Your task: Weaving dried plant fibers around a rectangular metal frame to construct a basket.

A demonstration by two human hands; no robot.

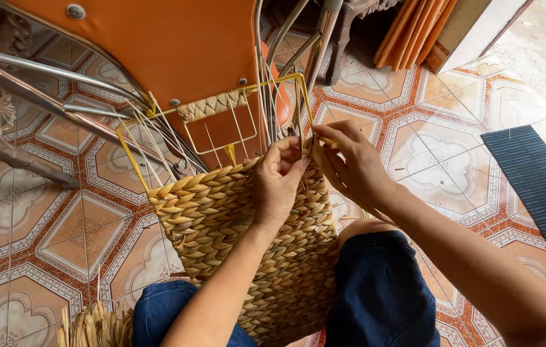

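Patterned floor tiles [48,244] spread beneath. The woven straw panel [221,218] lies across the knees; left hand [277,186] presses its top edge, right hand [356,164] at one o'clock pinches a straw strand [334,183]. Beyond, the yellow wire frame [221,128]. A loose pinch could slacken the weave.

orange chair [157,45] upper left, dark ribbed mat [536,180] right (on patterned floor tiles [433,138]), orange slats [411,32] top.

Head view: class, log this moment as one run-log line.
left hand: pinching woven panel top edge | right hand: holding fibre strand | wire frame: upper part unwoven | floor: patterned tiles
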